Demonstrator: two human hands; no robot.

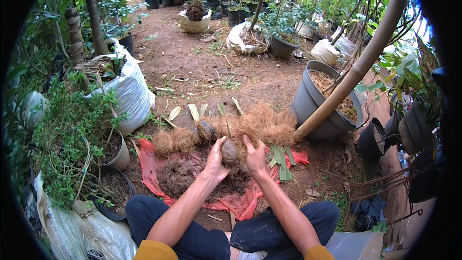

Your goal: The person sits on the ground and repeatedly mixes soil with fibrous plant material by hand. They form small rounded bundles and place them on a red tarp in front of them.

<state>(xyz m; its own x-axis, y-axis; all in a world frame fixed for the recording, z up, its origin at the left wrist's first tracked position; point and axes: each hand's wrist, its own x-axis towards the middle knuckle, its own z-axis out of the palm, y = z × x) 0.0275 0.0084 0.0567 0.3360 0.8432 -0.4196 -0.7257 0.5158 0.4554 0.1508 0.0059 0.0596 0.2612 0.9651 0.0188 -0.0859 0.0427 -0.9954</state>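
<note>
In front of me my left hand (217, 160) holds a rounded brown soil ball (229, 152), with a thin green shoot (227, 126) rising from its top. Just to the right, my right hand (255, 157) grips a loose tuft of brown coconut fibre (249, 130), its thumb pressed on the strands. Both hands are above a red plastic sheet (240, 207) that carries dark, crumbly soil (177, 177). Beyond them lies a row of fibre-wrapped balls (182, 139). Cut green leaf strips (282, 162) rest at the sheet's right side.
A bamboo pole (346, 83) slants across the right, before a large grey pot (306, 95). At left stand a white sack planter (131, 90) and a leafy shrub (65, 144). Metal rods (382, 180) jut in at right. A translucent plastic container (355, 245) sits beside my knee.
</note>
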